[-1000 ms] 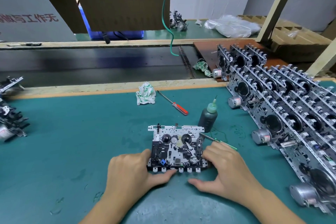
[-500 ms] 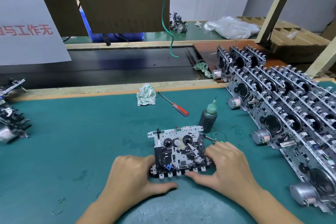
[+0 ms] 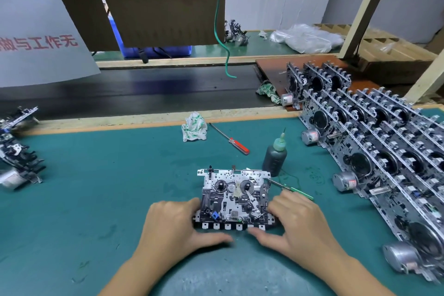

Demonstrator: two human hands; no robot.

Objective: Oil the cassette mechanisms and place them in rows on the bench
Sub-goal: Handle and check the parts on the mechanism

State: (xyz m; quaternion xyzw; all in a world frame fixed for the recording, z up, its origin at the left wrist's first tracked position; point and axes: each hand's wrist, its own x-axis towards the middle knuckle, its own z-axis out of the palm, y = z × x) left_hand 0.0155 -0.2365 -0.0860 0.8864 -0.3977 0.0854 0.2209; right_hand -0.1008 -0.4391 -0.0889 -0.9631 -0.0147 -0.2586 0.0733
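While the cassette mechanism (image 3: 234, 198) lies flat, face up, on the green bench mat (image 3: 108, 187) directly in front of the person, it is held from both ends. It sits near the middle of the mat, well apart from the finished rows.

Judgement on the step in hand: the unit appears to be steadied or squared up for oiling or inspection. To do this well, the grip should stay on the outer frame edges, clear of the reels and levers at the centre, and the unit should be kept level so oil does not run off its points.

Left hand (image 3: 175, 226): fingers curled over the left end of the frame, thumb stretched along the near edge under the row of tabs; it holds the mechanism. Right hand (image 3: 295, 223): the same on the right end, fingers curled on the frame, thumb reaching in along the near edge. Neither hand holds a tool.

Oil bottle (image 3: 275, 155) stands upright just behind the unit's right corner. A green-handled tool (image 3: 294, 190) lies just beside the right hand. Red screwdriver (image 3: 230, 139) and rag (image 3: 194, 127) lie farther back. Finished mechanisms (image 3: 374, 151) stand in rows at right.
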